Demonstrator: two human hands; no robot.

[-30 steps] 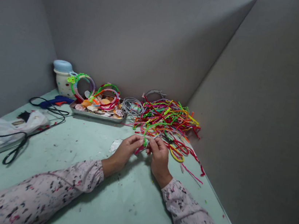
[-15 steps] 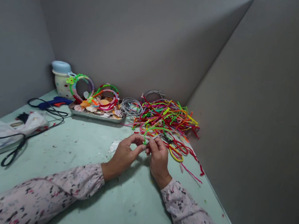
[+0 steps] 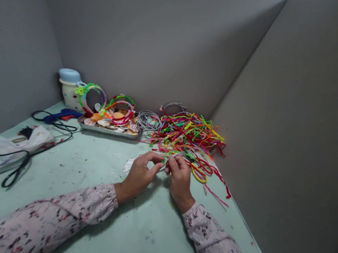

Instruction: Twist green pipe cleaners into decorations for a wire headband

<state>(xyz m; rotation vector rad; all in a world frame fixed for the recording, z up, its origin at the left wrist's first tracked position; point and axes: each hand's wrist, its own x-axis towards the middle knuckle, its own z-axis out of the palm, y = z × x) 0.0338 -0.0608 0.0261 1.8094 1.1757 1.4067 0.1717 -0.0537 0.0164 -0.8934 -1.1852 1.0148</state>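
Observation:
My left hand [image 3: 140,173] and my right hand [image 3: 180,177] meet over the pale green table [image 3: 93,183], fingers pinched together. Between the fingertips they hold a thin grey wire hoop with a green pipe cleaner [image 3: 166,156] on it. Just beyond my hands lies a tangled heap of coloured pipe cleaners [image 3: 190,139], red, green, yellow and orange. A yellow ring of pipe cleaner [image 3: 199,175] lies to the right of my right hand. Both sleeves are pale with dark flecks.
At the back stand a metal tray [image 3: 109,130] with shells and wrapped hoops, a coil of grey wire [image 3: 149,120] and a spotted jar with a blue lid [image 3: 69,84]. At the left lie a blue glue gun [image 3: 61,115], black cables, scissors [image 3: 15,172] and a plastic bag [image 3: 11,145]. Grey walls enclose the table.
My left hand's fingers have curled higher and closer onto the piece. The green strand's end has shifted a little between the fingertips. My right hand has barely moved.

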